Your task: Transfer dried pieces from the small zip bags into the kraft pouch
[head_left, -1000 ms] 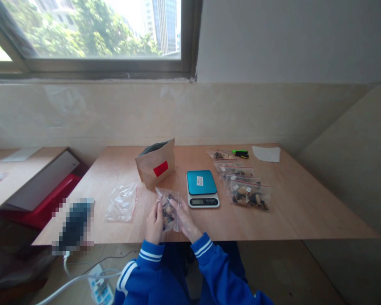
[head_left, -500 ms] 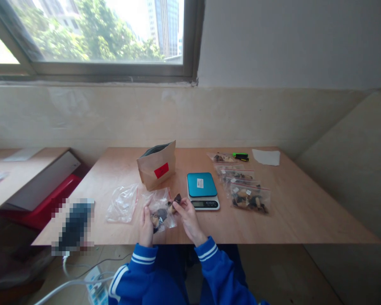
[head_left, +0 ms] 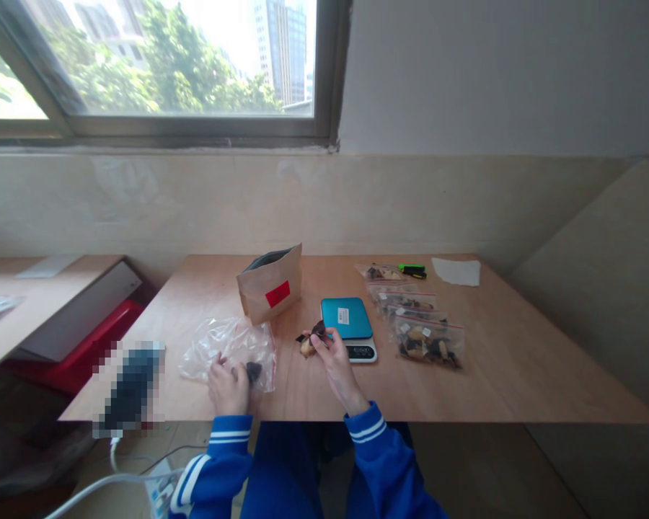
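My right hand (head_left: 338, 364) pinches a small bunch of dried brown-and-tan pieces (head_left: 309, 344), mushroom-like in look, just left of the kitchen scale (head_left: 346, 318). On the left, my left hand (head_left: 228, 386) is closed on a clear zip bag (head_left: 265, 349) with dark pieces inside. That bag lies on the table, overlapping other clear plastic bags (head_left: 200, 342); part of it is hidden by my fingers. The scale has a blue top with a white label, and my right hand covers part of its front. Behind stands an open brown paper pouch (head_left: 270, 288) with a red label.
Several filled zip bags (head_left: 430, 342) lie in an overlapping row right of the scale. Farther back are a green-and-black tool (head_left: 412, 270) and a white paper (head_left: 456, 272). A blurred dark object (head_left: 130, 389) sits at the table's left edge, a white cable (head_left: 113, 479) below.
My left hand has moved left and set the bag down over the other plastic bags. My right hand has drawn away to the right, holding the dried pieces clear of the bag.
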`<state>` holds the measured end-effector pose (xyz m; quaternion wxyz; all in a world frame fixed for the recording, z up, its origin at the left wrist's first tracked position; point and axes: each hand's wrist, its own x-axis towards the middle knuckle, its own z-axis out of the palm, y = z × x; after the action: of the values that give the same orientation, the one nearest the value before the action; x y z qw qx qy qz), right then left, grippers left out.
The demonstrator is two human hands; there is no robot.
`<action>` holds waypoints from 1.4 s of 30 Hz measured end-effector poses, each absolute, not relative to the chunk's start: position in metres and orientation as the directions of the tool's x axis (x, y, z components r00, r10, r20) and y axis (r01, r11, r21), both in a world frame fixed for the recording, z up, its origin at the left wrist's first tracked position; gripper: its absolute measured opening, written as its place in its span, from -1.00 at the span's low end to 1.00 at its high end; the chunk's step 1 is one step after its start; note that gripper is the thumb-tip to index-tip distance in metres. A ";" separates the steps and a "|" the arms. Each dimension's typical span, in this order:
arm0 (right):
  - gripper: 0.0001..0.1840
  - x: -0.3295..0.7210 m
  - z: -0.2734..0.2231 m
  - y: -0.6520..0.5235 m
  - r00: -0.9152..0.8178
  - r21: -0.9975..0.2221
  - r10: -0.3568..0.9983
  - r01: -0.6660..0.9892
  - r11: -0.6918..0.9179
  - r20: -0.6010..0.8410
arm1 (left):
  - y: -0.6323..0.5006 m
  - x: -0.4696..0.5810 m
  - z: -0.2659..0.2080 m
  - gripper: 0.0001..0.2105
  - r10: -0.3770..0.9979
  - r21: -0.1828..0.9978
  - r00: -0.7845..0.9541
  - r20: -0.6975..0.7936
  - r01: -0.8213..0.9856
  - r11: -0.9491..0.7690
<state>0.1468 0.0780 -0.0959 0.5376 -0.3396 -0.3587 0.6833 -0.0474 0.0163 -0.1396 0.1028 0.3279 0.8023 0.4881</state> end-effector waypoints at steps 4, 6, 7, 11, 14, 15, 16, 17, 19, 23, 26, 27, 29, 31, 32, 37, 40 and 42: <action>-0.61 0.147 -0.064 0.107 -0.184 -0.894 0.981 -0.448 -0.026 0.064 | 0.031 -0.031 -0.103 -0.56 0.582 0.745 -0.716 0.385 0.614 0.262; -0.62 0.143 -0.039 0.128 -0.182 -0.894 0.966 -0.440 0.084 0.181 | 0.049 -0.023 -0.074 -0.61 0.574 0.656 -0.571 0.587 0.751 0.075; -0.63 0.139 -0.026 0.138 -0.182 -0.887 0.953 -0.440 0.141 0.242 | 0.061 -0.020 -0.059 -0.61 0.561 0.617 -0.515 0.648 0.787 0.010; -0.61 0.114 0.017 0.180 -0.220 -0.849 0.889 -0.453 0.271 0.401 | 0.109 -0.014 -0.018 -0.58 0.598 0.537 -0.422 0.681 0.843 -0.016; -0.58 0.099 0.031 0.202 -0.315 -0.862 0.846 -0.421 0.281 0.430 | 0.127 -0.016 -0.013 -0.66 0.648 0.533 -0.432 0.627 0.845 0.048; -0.59 0.097 0.032 0.207 -0.368 -0.873 0.823 -0.400 0.280 0.433 | 0.128 -0.016 -0.014 -0.71 0.652 0.530 -0.430 0.625 0.847 0.051; -0.60 0.095 0.032 0.211 -0.424 -0.882 0.795 -0.378 0.280 0.434 | 0.127 -0.017 -0.017 -0.75 0.649 0.527 -0.425 0.631 0.849 0.043; -0.61 0.095 0.031 0.214 -0.479 -0.891 0.764 -0.355 0.282 0.433 | 0.125 -0.017 -0.020 -0.78 0.641 0.528 -0.419 0.643 0.849 0.026; -0.62 0.096 0.029 0.217 -0.564 -0.903 0.707 -0.312 0.296 0.427 | 0.118 -0.017 -0.025 -0.82 0.632 0.530 -0.392 0.669 0.847 -0.036; -0.65 0.104 0.022 0.215 -0.636 -0.907 0.647 -0.276 0.318 0.420 | 0.101 -0.019 -0.033 -0.82 0.677 0.519 -0.294 0.675 0.841 -0.152; -0.72 0.111 0.019 0.211 -0.667 -0.894 0.604 -0.246 0.375 0.437 | 0.091 -0.021 -0.039 -0.81 0.701 0.509 -0.234 0.673 0.834 -0.211; -0.74 0.113 0.018 0.209 -0.673 -0.880 0.588 -0.218 0.423 0.449 | 0.088 -0.022 -0.041 -0.81 0.702 0.511 -0.221 0.676 0.828 -0.231; -0.81 0.117 0.019 0.207 -0.686 -0.824 0.549 -0.134 0.550 0.478 | 0.086 -0.024 -0.044 -0.81 0.700 0.529 -0.225 0.678 0.810 -0.252; -0.86 0.121 0.020 0.205 -0.707 -0.732 0.487 -0.064 0.679 0.513 | 0.086 -0.025 -0.045 -0.81 0.691 0.555 -0.256 0.676 0.794 -0.249; -0.85 0.122 0.021 0.205 -0.721 -0.683 0.450 -0.044 0.729 0.528 | 0.087 -0.026 -0.045 -0.82 0.686 0.565 -0.272 0.675 0.789 -0.243; -0.60 0.122 0.019 0.210 -0.757 -0.560 0.427 0.098 0.823 0.495 | 0.098 -0.025 -0.037 -0.81 0.668 0.570 -0.297 0.682 0.788 -0.232; -0.57 0.121 0.020 0.213 -0.737 -0.531 0.474 0.184 0.827 0.482 | 0.105 -0.026 -0.030 -0.77 0.656 0.575 -0.286 0.699 0.770 -0.277; -0.55 0.124 0.023 0.210 -0.704 -0.513 0.476 0.184 0.838 0.526 | 0.105 -0.030 -0.030 -0.70 0.651 0.595 -0.297 0.699 0.746 -0.298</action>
<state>0.1239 0.2096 0.0228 0.3378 -0.1839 -0.8973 0.2168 -0.0301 0.1054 -0.0304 -0.0435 0.5912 0.5907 0.5474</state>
